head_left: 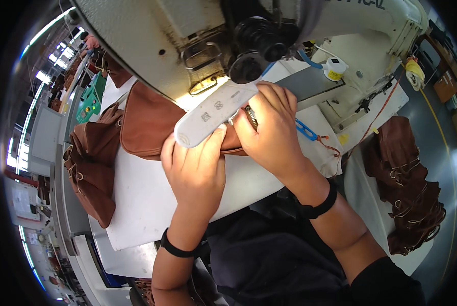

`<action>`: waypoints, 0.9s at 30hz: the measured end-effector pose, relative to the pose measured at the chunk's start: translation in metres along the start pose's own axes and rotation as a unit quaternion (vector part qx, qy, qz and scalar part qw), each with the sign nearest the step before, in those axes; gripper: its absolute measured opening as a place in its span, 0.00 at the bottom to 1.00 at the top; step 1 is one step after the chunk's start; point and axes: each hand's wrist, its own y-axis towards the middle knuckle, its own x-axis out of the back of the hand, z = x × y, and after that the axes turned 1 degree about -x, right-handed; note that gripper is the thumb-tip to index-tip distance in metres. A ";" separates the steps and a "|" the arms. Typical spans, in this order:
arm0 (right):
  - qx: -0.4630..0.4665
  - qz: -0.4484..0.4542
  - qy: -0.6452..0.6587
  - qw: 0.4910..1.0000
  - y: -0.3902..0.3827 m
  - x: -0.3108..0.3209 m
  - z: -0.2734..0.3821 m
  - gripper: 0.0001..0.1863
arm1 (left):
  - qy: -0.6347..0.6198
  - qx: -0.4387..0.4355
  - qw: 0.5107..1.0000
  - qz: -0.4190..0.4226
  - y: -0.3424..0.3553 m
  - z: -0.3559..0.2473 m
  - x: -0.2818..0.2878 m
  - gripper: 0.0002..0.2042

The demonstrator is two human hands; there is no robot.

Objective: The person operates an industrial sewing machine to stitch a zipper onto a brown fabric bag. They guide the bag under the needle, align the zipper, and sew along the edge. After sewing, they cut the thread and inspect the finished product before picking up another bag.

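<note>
A brown leather bag (149,122) lies under the head of a sewing machine (152,46). My left hand (195,176) grips the near edge of the bag, fingers curled over it and thumb against the seam. Close by on its right, my right hand (272,130) is closed on the bag's right part, fingers bent. A white oblong housing (216,115) hangs over the work and covers several of my fingertips. Beside the right thumb shows a small metal coil (251,118). The needle and the stitching spot are hidden.
More brown leather bags (93,168) rest at the left of the white table (142,204). A pile of brown leather pieces (404,188) with metal rings lies at the right. A blue tool (306,130) and orange cord lie by the machine base. Another person (90,42) is far left.
</note>
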 end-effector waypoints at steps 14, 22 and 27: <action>-0.019 0.008 0.062 0.998 -0.011 0.013 -0.005 0.06 | -0.139 0.077 0.986 0.050 -0.010 -0.021 -0.006 0.39; 0.025 -0.010 0.019 0.999 -0.017 0.026 -0.008 0.08 | -0.230 0.118 0.966 0.020 0.006 -0.002 -0.033 0.32; -0.016 -0.039 -0.071 0.997 0.001 0.006 -0.007 0.12 | -0.258 0.126 0.957 0.032 -0.003 0.007 -0.030 0.30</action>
